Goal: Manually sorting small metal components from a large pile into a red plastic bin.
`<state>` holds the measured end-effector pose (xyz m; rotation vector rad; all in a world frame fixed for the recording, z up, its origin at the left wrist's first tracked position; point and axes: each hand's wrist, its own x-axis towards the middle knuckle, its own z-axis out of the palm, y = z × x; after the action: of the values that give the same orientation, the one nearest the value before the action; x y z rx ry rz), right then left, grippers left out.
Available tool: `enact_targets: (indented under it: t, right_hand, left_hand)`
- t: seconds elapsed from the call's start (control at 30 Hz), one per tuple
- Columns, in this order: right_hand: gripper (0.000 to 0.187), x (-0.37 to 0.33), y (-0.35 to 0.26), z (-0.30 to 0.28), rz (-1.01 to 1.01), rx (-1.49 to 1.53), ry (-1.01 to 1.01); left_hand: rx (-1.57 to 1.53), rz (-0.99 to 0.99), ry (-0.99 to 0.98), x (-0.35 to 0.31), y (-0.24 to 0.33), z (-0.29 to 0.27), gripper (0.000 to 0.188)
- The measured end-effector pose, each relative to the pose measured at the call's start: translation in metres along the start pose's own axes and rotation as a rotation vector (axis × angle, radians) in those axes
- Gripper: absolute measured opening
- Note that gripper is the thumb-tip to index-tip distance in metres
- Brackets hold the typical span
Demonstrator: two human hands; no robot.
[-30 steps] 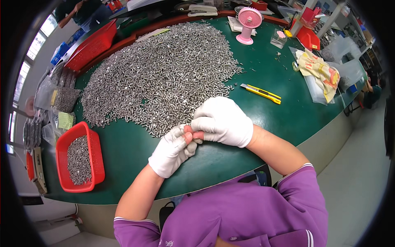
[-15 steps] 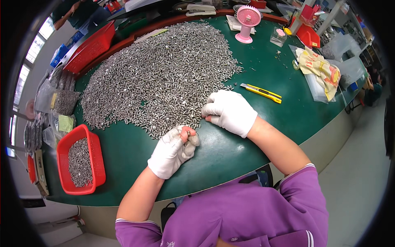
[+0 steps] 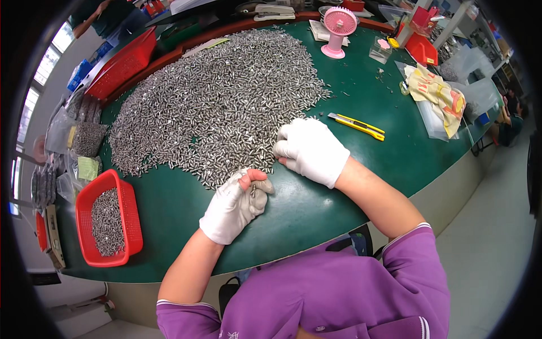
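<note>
A wide heap of small silvery metal pins covers much of the green table. At the heap's near edge is my left hand, in a white glove with bare fingertips showing. Its fingers are curled in, and a small metal pin shows in them. My right hand, gloved the same way, rests at the heap's right near edge, back upward. Its fingers are bent and pressed together against the pins; whatever they hold is hidden beneath them.
A red basket partly filled with pins stands at the left. To the right of the heap lies a yellow utility knife. Farther back are a pink fan and a clear cup. A printed cloth lies at the right edge.
My left thumb and index finger have shifted, so the pin sits lower among the fingers. My right hand stays at the heap's edge, its fingers slightly shifted.
</note>
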<state>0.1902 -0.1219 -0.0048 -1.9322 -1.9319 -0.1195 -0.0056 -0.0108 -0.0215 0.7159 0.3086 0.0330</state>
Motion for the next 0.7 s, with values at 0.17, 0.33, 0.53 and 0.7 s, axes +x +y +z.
enact_targets:
  t: [0.17, 0.33, 0.53, 0.7]
  right_hand:
    - [0.015, 0.003, -0.011, -0.002, -0.075, 0.318, 0.162]
    - [0.019, 0.0, -0.017, 0.0, -0.164, 0.421, 0.115]
    - [0.016, -0.001, -0.014, 0.004, -0.122, 0.631, 0.07]
    - [0.009, -0.003, -0.004, 0.005, -0.099, 0.256, 0.0]
  left_hand:
    - [0.064, -0.028, 0.012, -0.004, 0.0, -0.001, 0.027]
    - [0.102, -0.084, 0.131, -0.006, 0.0, 0.008, 0.016]
    - [0.112, -0.072, 0.14, -0.006, 0.0, 0.012, 0.013]
    - [0.137, -0.047, 0.104, -0.005, 0.001, 0.006, 0.015]
